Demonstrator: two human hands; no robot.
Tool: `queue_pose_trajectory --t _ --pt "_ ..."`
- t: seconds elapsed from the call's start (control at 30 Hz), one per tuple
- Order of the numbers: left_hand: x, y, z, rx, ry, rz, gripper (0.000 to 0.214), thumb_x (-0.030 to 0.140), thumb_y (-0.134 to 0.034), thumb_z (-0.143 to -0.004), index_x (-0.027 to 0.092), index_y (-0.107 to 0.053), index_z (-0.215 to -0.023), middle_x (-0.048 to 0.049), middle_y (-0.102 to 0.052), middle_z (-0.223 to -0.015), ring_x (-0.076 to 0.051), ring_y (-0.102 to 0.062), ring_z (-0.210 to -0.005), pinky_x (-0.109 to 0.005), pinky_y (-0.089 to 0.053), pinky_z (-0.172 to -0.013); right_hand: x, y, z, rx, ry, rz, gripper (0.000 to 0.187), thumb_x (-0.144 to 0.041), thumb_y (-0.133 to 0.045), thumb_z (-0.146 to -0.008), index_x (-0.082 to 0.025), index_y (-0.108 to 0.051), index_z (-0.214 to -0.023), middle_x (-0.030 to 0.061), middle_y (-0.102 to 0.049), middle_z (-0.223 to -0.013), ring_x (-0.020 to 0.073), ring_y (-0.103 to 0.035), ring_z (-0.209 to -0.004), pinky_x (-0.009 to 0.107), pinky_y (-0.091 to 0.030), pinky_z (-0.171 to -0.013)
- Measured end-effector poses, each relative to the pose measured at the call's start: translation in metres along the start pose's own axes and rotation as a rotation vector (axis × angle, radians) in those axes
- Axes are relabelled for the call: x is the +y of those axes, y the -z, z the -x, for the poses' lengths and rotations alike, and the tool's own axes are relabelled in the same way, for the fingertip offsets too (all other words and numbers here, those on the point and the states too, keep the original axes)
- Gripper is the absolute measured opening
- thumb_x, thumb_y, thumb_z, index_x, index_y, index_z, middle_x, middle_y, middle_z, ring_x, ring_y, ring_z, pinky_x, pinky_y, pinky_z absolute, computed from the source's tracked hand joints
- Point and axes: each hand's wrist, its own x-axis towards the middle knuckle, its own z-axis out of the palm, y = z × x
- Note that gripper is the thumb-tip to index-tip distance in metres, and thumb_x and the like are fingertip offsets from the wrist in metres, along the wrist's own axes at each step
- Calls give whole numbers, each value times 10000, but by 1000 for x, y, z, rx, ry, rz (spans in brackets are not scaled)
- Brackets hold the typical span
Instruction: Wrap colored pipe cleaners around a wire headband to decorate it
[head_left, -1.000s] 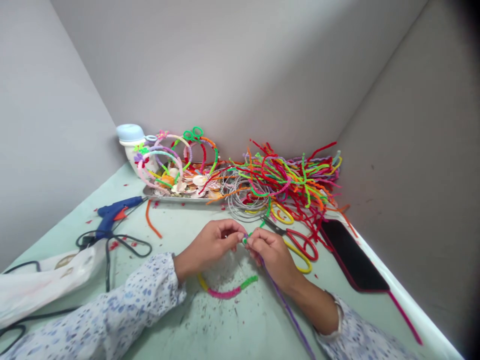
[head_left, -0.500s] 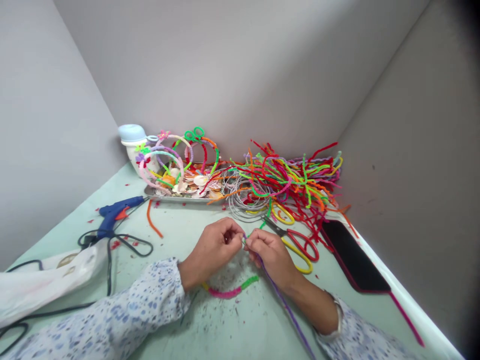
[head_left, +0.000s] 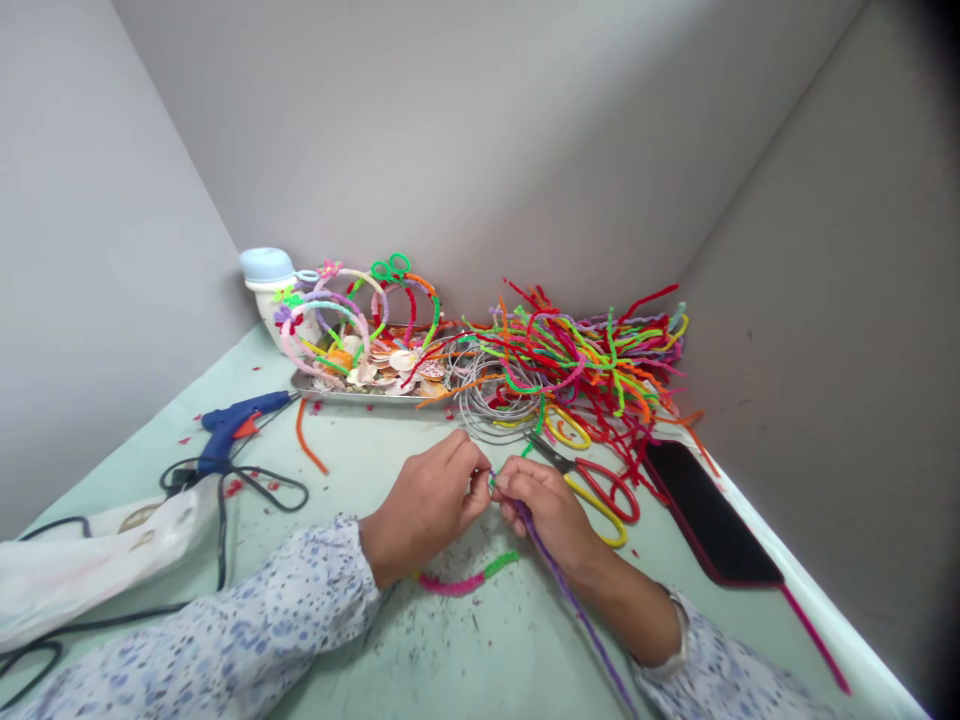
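Observation:
Both hands meet over the middle of the table, fingertips nearly touching. My right hand (head_left: 546, 505) is closed on a purple pipe cleaner (head_left: 581, 615), whose long tail runs down past the wrist toward the table's front. My left hand (head_left: 435, 500) pinches the same pipe cleaner at its end, where a bit of green or white also shows between the fingertips. What exactly lies in that pinch is partly hidden. Below the hands lies a curved pink and green fuzzy piece (head_left: 457, 585), its left end covered by the left wrist.
Red-handled scissors (head_left: 607, 490) and yellow-handled scissors lie right of my hands. Behind are a wire coil (head_left: 499, 400), a heap of pipe cleaners (head_left: 600, 350), and a tray (head_left: 375, 399) of shells with headbands. A blue glue gun (head_left: 225, 430) with its cord lies left, a phone (head_left: 709, 510) right.
My left hand has turned slightly, its fingers curling more over the pinch. The right hand stays nearly in place, still gripping the purple pipe cleaner.

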Motion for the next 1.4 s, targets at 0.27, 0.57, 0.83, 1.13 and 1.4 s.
queue_pose_trajectory --t 0.27,0.57,0.83,1.13,1.4 --pt "5 6 -5 -119 274 490 96 185 -466 -849 170 -559 -868 -3 -579 -750 -127 -523 -674 -234 -402 -608 5 3 0 -3 -7 -61 118 -256 -565 -726 -168 -568 -647 -34 -544 -563 65 -442 -448 166 -327 -401" --pt "1 -2 -5 -152 449 824 75 197 -520 -809 145 -571 -826 17 -572 -695 -102 -506 -628 -213 -390 -584 9 4 0 11 2 -27 134 -269 -567 -738 -172 -569 -646 -36 -548 -549 69 -443 -447 171 -332 -409" --pt "6 5 -5 -119 323 501 50 136 -507 -742 168 -545 -745 31 -531 -646 -95 -449 -571 -204 -334 -532 6 2 0 -4 -24 -22 122 -267 -541 -701 -173 -553 -624 -42 -525 -544 65 -420 -436 166 -309 -393" --pt "7 7 -4 -79 119 217 63 126 -503 -720 183 -499 -747 21 -498 -702 -119 -442 -624 -240 -308 -571 10 3 -1 -52 -65 -69 102 -250 -539 -701 -173 -560 -639 -54 -492 -497 60 -390 -399 165 -266 -370" --pt "3 5 -7 -242 385 769 21 174 -490 -756 170 -510 -762 37 -507 -648 -96 -442 -578 -210 -333 -537 12 4 0 -55 -56 -78 132 -263 -558 -733 -170 -568 -639 -32 -540 -537 63 -414 -422 162 -279 -378"
